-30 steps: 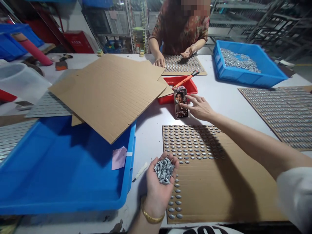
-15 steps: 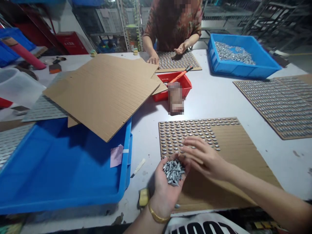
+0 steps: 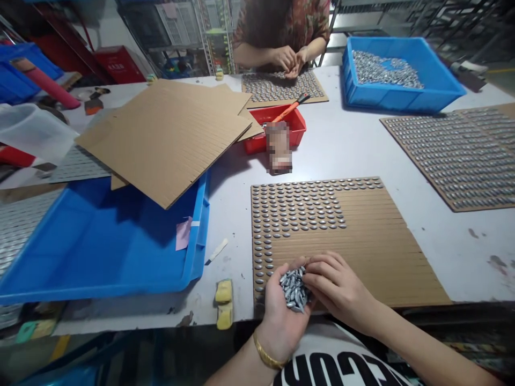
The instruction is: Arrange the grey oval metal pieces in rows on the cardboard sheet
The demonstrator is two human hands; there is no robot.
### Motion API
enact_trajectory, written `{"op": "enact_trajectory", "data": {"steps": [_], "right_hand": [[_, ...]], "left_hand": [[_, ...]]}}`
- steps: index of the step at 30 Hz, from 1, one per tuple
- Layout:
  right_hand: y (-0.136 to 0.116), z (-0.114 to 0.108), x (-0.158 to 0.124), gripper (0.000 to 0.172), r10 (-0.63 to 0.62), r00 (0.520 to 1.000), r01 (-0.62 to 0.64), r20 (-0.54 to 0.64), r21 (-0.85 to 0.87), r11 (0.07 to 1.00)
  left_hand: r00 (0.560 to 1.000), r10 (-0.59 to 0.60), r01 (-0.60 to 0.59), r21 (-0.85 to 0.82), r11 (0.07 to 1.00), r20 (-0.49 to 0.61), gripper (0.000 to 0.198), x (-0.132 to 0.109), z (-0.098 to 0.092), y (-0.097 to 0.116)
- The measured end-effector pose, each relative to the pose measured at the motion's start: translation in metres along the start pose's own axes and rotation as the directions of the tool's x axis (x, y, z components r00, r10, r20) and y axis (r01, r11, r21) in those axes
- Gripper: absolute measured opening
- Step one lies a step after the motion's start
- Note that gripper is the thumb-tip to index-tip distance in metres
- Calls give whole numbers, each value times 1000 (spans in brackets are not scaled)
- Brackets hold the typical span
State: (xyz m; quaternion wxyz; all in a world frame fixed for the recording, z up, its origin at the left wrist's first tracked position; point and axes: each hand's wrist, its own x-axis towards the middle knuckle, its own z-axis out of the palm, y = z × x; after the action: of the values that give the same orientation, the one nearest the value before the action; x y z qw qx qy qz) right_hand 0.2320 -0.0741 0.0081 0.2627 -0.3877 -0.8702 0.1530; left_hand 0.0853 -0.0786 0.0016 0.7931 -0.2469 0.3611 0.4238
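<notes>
Right hand has dropped from over the cardboard sheet to the left palm; co-worker's hands, apart half a second ago, now meet; view has shifted too, so most things sit higher.

Left hand: palm up, cupped, grip full, holding a heap of grey pieces. Wrist wears a gold bracelet. Right hand: fingers bent and close together, tips at the heap's 3 o'clock edge; can't tell if that grip has a piece.

Clock from the heap, 12 away from wearer. Cardboard sheet spreads from 11 to 3, lying flat on the worktop; rows of the same pieces run along its far and left edges. Phone at 12, leaning by a red tray, screen blurred; orange-handled tool lies across tray. Co-worker's sheet further out at 12, covered in rows. Blue bin at 1, loaded with pieces. Another filled sheet at 2. Yellow blocks at 9, near. Blue tray at 9 to 10, partly under stacked cardboard at 10 to 11.
</notes>
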Motion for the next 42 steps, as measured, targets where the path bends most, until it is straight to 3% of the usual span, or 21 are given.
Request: {"op": "enact_trajectory", "data": {"steps": [9,14,20,28,33,42], "right_hand": [[24,-4,-29,14,137,985,-128,-104,95,987],[26,-5,-28,17,177,984,-178,-31,-1,984],[29,-7,-24,30,162,982,-146,97,-153,977],[29,-8,-26,23,247,968,-240,-54,111,964],[25,-8,-27,22,320,947,-301,-25,278,912],[36,-6,-31,17,296,955,-284,-24,213,935]], "left_hand": [[1000,29,-29,17,999,2,20,7,-3,-20],[999,52,-52,70,996,5,19,10,-7,-22],[998,56,-57,60,997,19,15,13,-8,-21],[998,45,-49,85,995,48,22,14,-9,-18],[999,36,-38,86,996,16,21,14,-5,-19],[1000,17,-17,102,995,2,24,14,-6,-19]]}}
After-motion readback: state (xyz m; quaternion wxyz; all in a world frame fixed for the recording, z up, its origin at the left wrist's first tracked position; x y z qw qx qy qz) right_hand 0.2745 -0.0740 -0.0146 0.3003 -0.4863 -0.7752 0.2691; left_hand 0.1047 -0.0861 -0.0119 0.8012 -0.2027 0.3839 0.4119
